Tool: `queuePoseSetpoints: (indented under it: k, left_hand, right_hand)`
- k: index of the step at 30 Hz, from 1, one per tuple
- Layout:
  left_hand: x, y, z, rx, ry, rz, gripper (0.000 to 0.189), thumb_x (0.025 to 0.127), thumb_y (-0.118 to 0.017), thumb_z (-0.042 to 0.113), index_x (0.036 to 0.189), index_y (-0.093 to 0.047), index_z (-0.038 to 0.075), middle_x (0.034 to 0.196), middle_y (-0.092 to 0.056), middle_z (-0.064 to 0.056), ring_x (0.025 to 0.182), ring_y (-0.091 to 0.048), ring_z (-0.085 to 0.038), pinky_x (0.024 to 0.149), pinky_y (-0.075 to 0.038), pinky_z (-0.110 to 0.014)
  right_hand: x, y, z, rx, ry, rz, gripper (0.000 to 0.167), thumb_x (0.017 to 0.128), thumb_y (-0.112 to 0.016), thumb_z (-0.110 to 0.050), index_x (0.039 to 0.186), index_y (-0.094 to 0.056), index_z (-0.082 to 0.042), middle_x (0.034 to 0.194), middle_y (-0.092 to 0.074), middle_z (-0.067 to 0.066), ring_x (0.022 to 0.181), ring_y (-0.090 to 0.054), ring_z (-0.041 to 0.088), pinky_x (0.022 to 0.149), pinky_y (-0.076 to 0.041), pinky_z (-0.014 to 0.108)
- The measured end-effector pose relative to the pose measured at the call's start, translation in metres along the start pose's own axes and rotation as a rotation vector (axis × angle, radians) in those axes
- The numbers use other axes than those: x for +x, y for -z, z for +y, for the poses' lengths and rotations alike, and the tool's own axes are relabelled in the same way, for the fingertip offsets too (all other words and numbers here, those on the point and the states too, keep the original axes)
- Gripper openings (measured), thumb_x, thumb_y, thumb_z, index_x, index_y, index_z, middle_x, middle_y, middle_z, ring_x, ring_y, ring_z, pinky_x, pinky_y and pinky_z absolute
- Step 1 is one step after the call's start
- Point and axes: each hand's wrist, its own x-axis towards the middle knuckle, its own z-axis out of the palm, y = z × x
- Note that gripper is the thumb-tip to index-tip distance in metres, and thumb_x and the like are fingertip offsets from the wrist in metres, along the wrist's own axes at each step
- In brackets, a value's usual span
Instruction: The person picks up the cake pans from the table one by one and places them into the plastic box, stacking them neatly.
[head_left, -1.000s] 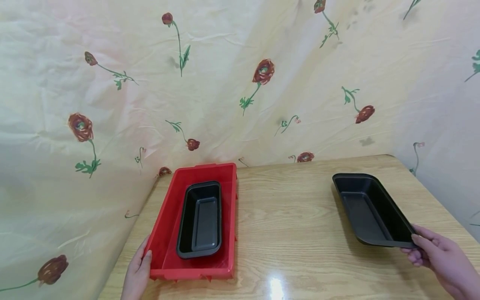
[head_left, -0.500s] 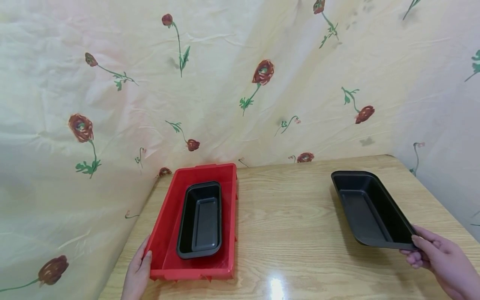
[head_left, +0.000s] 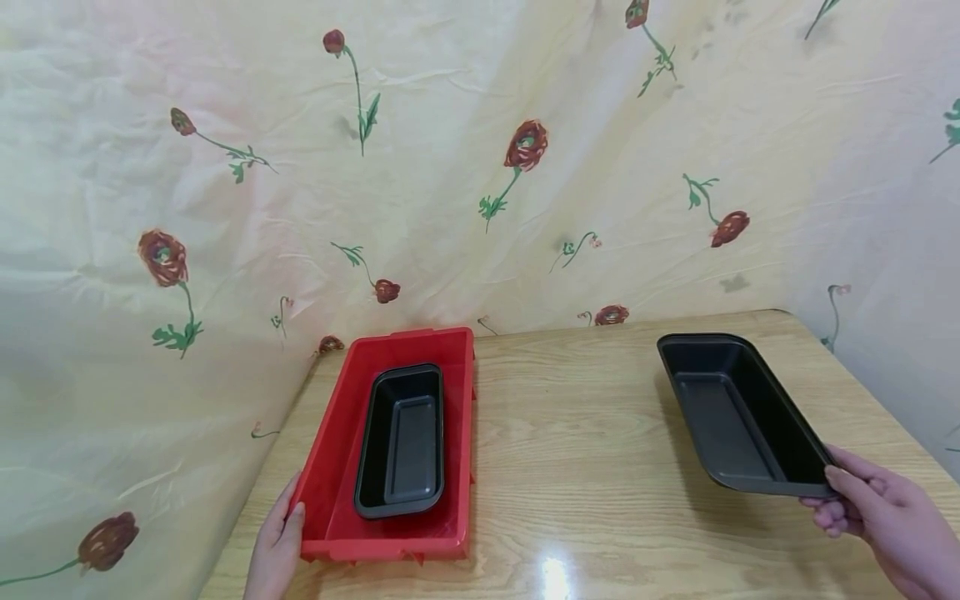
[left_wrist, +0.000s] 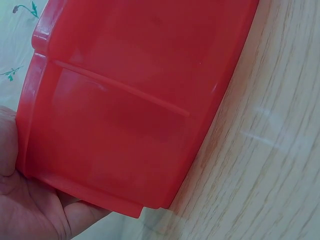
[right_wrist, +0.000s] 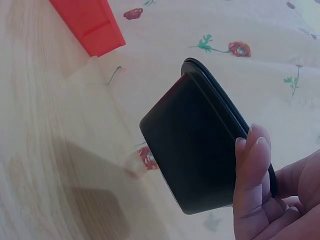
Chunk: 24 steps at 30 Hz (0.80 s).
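The right hand gripped a black pan at its near right corner, thumb over the rim and fingers against the outer wall. This pan was held clear of the wooden table, its hollow facing up and its far end well apart from the hand. The left hand held a red tray by its near left corner, with the thumb and fingers on opposite sides of the edge. A second black pan lay inside the tray, hollow up, touched by neither hand. The gripped pan appeared to be thin coated metal: likely light, stiff and not fragile, though its smooth finish could have let it slip. With the load carried at one corner, the far end was liable to dip or twist; the middle of a long rim would probably have given better balance. The tray looked like moulded plastic, likely light and slightly flexible under the second pan's weight. Its walls seemed best taken at the midpoints of opposite sides, rather than at a single corner.
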Motion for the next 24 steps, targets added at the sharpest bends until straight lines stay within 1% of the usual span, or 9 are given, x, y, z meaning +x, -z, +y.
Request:
queuePoseSetpoints:
  k: [6,9,11,12,13,14,16,19,24]
  left_hand:
    - [0.0005,0.0000,-0.0006,-0.001,-0.001,0.001,0.058,0.114,-0.033,0.015,0.167,-0.011,0.010,0.164,-0.025,-0.026,0.141,-0.037,-0.049,0.104,-0.049,-0.056]
    - [0.0003,0.0000,-0.0004,-0.003,-0.002,0.001,0.058,0.113,-0.033,0.015,0.167,-0.011,0.010,0.164,-0.025,-0.026,0.141,-0.037,-0.048,0.105,-0.048,-0.056]
    - [0.0000,0.0001,-0.0004,-0.003,-0.006,0.002,0.058,0.113,-0.033,0.014,0.167,-0.011,0.009,0.164,-0.025,-0.026,0.141,-0.037,-0.049,0.105,-0.048,-0.056]
    - [-0.0002,0.0002,-0.0005,-0.003,-0.007,0.002,0.058,0.113,-0.032,0.014,0.167,-0.011,0.009,0.164,-0.025,-0.026,0.141,-0.037,-0.049,0.105,-0.048,-0.056]
    - [-0.0004,0.0002,-0.0004,-0.002,-0.009,0.002,0.058,0.113,-0.033,0.014,0.167,-0.011,0.009,0.164,-0.025,-0.026,0.141,-0.037,-0.049,0.105,-0.048,-0.056]
    - [-0.0005,0.0003,-0.0005,-0.003,-0.009,0.002,0.058,0.113,-0.033,0.014,0.167,-0.011,0.009,0.164,-0.025,-0.026,0.141,-0.037,-0.049,0.105,-0.048,-0.056]
    - [-0.0008,0.0004,-0.0004,-0.005,-0.010,0.003,0.058,0.113,-0.033,0.014,0.167,-0.012,0.009,0.164,-0.025,-0.026,0.141,-0.037,-0.049,0.105,-0.048,-0.056]
    - [-0.0011,0.0004,-0.0001,-0.010,-0.009,0.005,0.058,0.113,-0.033,0.014,0.167,-0.012,0.010,0.164,-0.025,-0.026,0.140,-0.037,-0.048,0.104,-0.049,-0.056]
    - [-0.0010,0.0000,0.0002,-0.017,-0.010,0.009,0.058,0.113,-0.034,0.014,0.167,-0.012,0.010,0.164,-0.025,-0.026,0.140,-0.037,-0.048,0.104,-0.049,-0.055]
  right_hand:
    - [-0.0003,-0.0018,-0.0036,0.009,-0.007,-0.004,0.057,0.114,-0.023,-0.014,0.151,0.002,0.023,0.083,-0.073,0.000,0.065,-0.066,0.019,0.059,-0.058,0.030]
    - [-0.0006,-0.0028,-0.0028,0.051,0.007,-0.006,0.058,0.114,-0.026,-0.013,0.151,0.002,0.023,0.083,-0.074,0.003,0.064,-0.065,0.019,0.057,-0.058,0.030]
    - [-0.0014,-0.0031,-0.0006,0.105,0.028,-0.006,0.049,0.114,-0.030,-0.013,0.161,-0.028,0.003,0.083,-0.074,0.006,0.063,-0.066,0.020,0.056,-0.058,0.031]
    - [-0.0020,-0.0033,0.0007,0.136,0.042,-0.009,0.044,0.114,-0.033,-0.013,0.156,-0.045,-0.011,0.083,-0.074,0.007,0.063,-0.066,0.020,0.056,-0.058,0.031]
    - [-0.0027,-0.0036,0.0018,0.165,0.058,-0.015,0.041,0.114,-0.035,-0.012,0.146,-0.058,-0.025,0.083,-0.074,0.009,0.063,-0.066,0.020,0.055,-0.058,0.031]
    - [-0.0033,-0.0039,0.0028,0.194,0.075,-0.022,0.042,0.113,-0.037,-0.012,0.132,-0.065,-0.037,0.082,-0.074,0.010,0.062,-0.066,0.020,0.055,-0.057,0.031]
    - [-0.0047,-0.0043,0.0046,0.245,0.108,-0.042,0.050,0.113,-0.039,-0.010,0.105,-0.064,-0.053,0.082,-0.074,0.013,0.062,-0.066,0.019,0.054,-0.057,0.031]
    - [-0.0064,-0.0054,0.0039,0.273,0.132,-0.075,0.051,0.113,-0.039,-0.009,0.107,-0.067,-0.052,0.082,-0.074,0.015,0.062,-0.066,0.019,0.054,-0.057,0.031]
    - [-0.0078,-0.0072,0.0000,0.288,0.135,-0.121,0.052,0.113,-0.038,-0.009,0.109,-0.068,-0.050,0.085,-0.073,0.016,0.063,-0.066,0.019,0.056,-0.058,0.032]
